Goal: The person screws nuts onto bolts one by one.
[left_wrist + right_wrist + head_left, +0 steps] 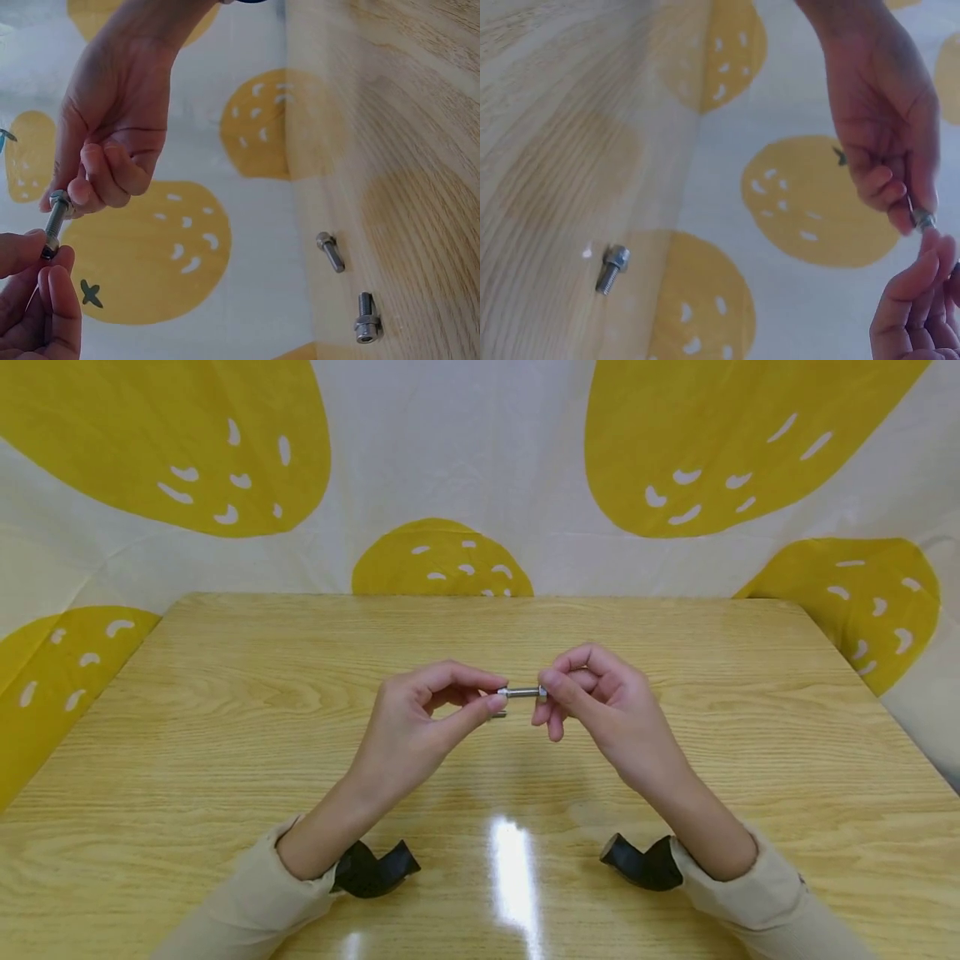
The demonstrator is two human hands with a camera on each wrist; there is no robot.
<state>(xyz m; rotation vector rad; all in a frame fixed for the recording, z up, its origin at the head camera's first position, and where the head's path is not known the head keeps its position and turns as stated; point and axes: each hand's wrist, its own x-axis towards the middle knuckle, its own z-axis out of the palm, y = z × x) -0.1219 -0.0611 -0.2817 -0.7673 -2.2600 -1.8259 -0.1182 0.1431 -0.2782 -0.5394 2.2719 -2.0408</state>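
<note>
My left hand (420,718) pinches the socket head of a silver bolt (522,692) between thumb and fingertips. At the bolt's other end, the thumb and forefinger of my right hand (611,714) pinch a hex nut (542,692). The bolt lies nearly level between both hands, above the table. In the left wrist view, the nut (60,199) sits at the end of the threaded shank, against the right hand's fingertips. How far it is threaded on I cannot tell.
Two more bolts lie on the wooden table (225,760): a bolt (331,252) and a nearer bolt with a nut on it (366,321). The head view shows just a piece of bolt (498,714) below the left thumb. A patterned cloth (465,460) hangs behind the table.
</note>
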